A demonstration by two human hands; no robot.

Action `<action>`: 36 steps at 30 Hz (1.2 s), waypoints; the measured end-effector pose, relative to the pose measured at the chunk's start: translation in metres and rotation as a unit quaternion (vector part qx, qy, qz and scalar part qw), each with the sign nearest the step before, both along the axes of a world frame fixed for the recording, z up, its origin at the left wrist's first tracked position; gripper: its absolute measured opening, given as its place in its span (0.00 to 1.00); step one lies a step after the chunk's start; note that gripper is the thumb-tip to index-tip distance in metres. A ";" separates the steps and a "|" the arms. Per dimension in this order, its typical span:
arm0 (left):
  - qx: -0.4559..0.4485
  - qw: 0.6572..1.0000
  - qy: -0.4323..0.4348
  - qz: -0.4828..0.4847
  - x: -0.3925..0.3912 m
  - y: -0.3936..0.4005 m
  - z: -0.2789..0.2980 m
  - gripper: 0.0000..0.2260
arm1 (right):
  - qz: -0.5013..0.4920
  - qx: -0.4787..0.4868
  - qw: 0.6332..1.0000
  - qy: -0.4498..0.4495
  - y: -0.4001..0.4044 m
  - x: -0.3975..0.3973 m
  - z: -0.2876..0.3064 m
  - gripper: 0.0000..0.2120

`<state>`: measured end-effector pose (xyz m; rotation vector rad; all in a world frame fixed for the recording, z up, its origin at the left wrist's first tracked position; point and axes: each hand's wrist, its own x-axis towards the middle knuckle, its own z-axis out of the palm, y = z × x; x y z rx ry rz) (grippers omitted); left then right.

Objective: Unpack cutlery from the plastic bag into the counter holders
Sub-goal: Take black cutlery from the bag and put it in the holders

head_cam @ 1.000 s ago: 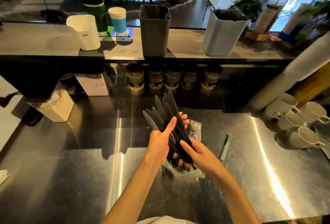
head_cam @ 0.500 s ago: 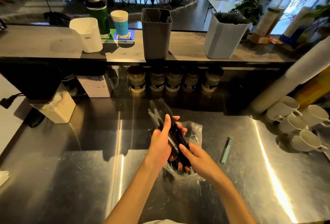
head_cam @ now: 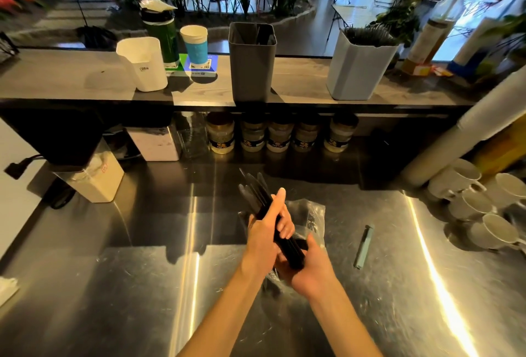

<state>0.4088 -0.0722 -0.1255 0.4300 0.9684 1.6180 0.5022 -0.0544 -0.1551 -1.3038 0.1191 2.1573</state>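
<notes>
Left hand (head_cam: 263,238): bare, no ring or glove | Right hand (head_cam: 311,267): bare, no ring or glove | Forearms: both uncovered to the frame edge, no sleeve, watch or band | Torso: hidden below the frame

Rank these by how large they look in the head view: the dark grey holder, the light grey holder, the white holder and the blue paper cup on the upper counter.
1. Light grey holder and dark grey holder: too alike to separate.
2. White holder.
3. Blue paper cup, clearly the smallest.
All stand on the same counter, so distance hardly skews this.
</notes>
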 end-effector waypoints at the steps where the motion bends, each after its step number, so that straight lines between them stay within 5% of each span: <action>1: 0.001 1.000 0.009 -0.006 0.003 -0.001 -0.001 0.19 | 0.000 0.006 1.000 0.003 0.000 -0.003 0.006 0.31; 6: 0.006 0.999 0.042 -0.028 -0.002 0.001 0.006 0.21 | 0.060 0.051 0.997 0.008 0.009 -0.003 0.011 0.34; 13: -0.058 0.981 0.181 -0.037 -0.024 0.010 0.011 0.16 | 0.093 0.248 0.962 -0.069 0.048 0.000 0.035 0.19; 15: -0.113 0.964 0.239 -0.040 -0.030 0.017 0.011 0.10 | 0.138 0.359 0.910 -0.154 0.055 -0.006 0.054 0.18; 19: -0.148 0.915 0.360 -0.108 -0.045 0.024 0.014 0.07 | 0.247 0.558 0.739 -0.285 0.066 -0.014 0.092 0.14; 23: -0.130 0.916 0.338 -0.174 -0.054 0.031 0.030 0.06 | 0.326 0.587 0.673 -0.312 0.084 -0.022 0.109 0.15; 26: -0.126 0.911 0.324 -0.220 -0.064 0.038 0.044 0.02 | 0.372 0.596 0.654 -0.280 0.097 -0.025 0.123 0.15; 31: -0.087 0.893 0.338 -0.283 -0.085 0.056 0.068 0.20 | 0.400 0.590 0.673 -0.196 0.124 -0.034 0.147 0.11; 34: -0.055 0.891 0.347 -0.288 -0.097 0.069 0.091 0.05 | 0.385 0.606 0.668 -0.196 0.140 -0.044 0.163 0.11; 36: -0.042 0.896 0.354 -0.265 -0.105 0.082 0.107 0.06 | 0.361 0.622 0.662 -0.211 0.150 -0.053 0.178 0.11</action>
